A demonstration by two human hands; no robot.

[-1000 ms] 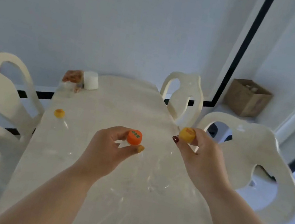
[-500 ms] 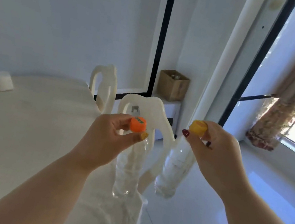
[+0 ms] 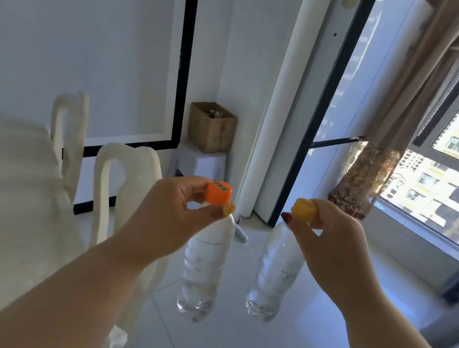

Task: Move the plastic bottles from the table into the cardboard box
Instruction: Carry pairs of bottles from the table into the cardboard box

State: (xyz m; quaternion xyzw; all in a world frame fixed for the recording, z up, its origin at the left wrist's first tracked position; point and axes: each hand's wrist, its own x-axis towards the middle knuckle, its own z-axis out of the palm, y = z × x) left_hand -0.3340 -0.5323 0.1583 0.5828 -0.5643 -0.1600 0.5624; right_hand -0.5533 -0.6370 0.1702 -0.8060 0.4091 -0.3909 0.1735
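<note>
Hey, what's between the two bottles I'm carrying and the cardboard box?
In the head view, only bare floor lies between the bottles and the cardboard box, which sits on a white stool.

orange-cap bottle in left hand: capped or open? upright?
Capped and upright. The orange cap sits on the neck, pinched by the left hand; the clear bottle hangs straight down below it, over the floor.

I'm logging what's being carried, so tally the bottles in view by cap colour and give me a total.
Orange cap: 1, the bottle hanging from the left hand
Yellow cap: 1, the bottle hanging from the right hand
Total: 2 bottles, both clear, each held by its cap.
</note>
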